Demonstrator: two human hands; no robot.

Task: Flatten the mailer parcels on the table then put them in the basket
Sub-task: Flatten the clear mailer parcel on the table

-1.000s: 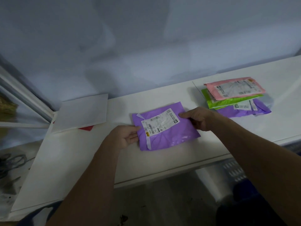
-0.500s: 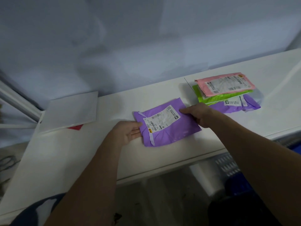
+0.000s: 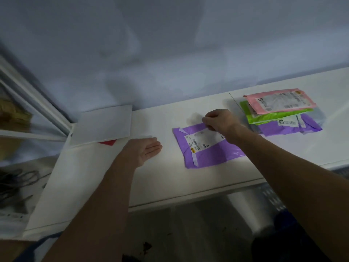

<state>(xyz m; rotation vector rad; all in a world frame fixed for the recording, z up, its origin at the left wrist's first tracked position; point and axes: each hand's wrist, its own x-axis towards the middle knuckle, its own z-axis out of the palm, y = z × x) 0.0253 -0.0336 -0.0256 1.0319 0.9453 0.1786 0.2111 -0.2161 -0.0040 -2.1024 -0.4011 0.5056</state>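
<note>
A purple mailer (image 3: 213, 154) with a white shipping label lies flat on the white table (image 3: 94, 176), a little right of centre. My right hand (image 3: 219, 121) sits at the mailer's far edge, its curled fingers pinching that edge. My left hand (image 3: 145, 149) lies flat and relaxed on the table, left of the mailer and clear of it. At the right end of the table is a stack of mailers: pink mailer (image 3: 279, 103) on top, green mailer (image 3: 273, 115) under it, another purple mailer (image 3: 290, 126) at the bottom. The grey perforated basket (image 3: 272, 199) shows partly below the table's front edge at the right.
A white board (image 3: 102, 123) leans flat at the back left of the table, with a red piece (image 3: 107, 143) sticking out from under it. The wall runs right behind the table. Cables lie on the floor at the far left.
My left hand has let go of the purple mailer's left edge and moved left onto the bare table. My right hand has shifted from the mailer's right corner to its far edge.
</note>
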